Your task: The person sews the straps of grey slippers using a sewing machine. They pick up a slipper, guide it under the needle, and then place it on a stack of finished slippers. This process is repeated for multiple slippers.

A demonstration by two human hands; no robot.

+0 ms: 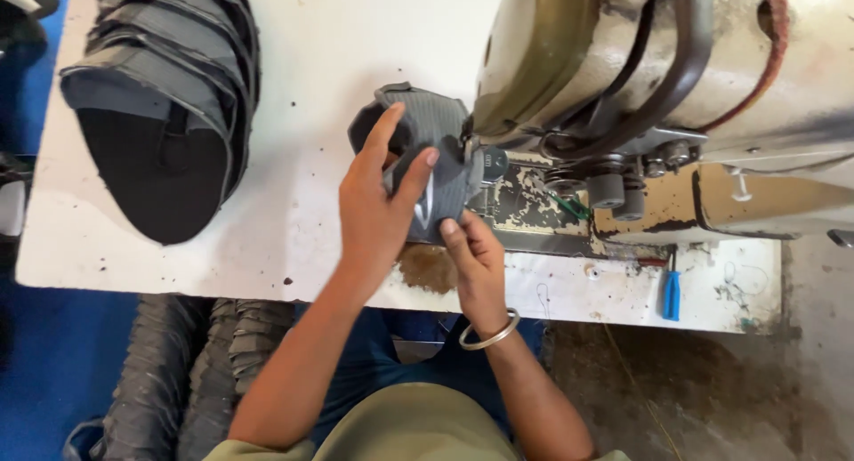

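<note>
Both hands (378,214) (476,261), fingers pinching shoe upper (436,154)

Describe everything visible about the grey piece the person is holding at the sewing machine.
The grey piece looks like ribbed fabric or synthetic, curved like a shoe-upper part, with a darker lining and a pale slanted mark near its lower edge. It lies on the white table, its right edge at the sewing machine needle area. The left hand presses on top with spread fingers; the right hand pinches its lower edge.

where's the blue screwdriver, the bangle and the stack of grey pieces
blue screwdriver (672,294), head view, on its handle
bangle (488,333), head view, on its rim at the wrist
stack of grey pieces (169,60), head view, on the top piece
</note>
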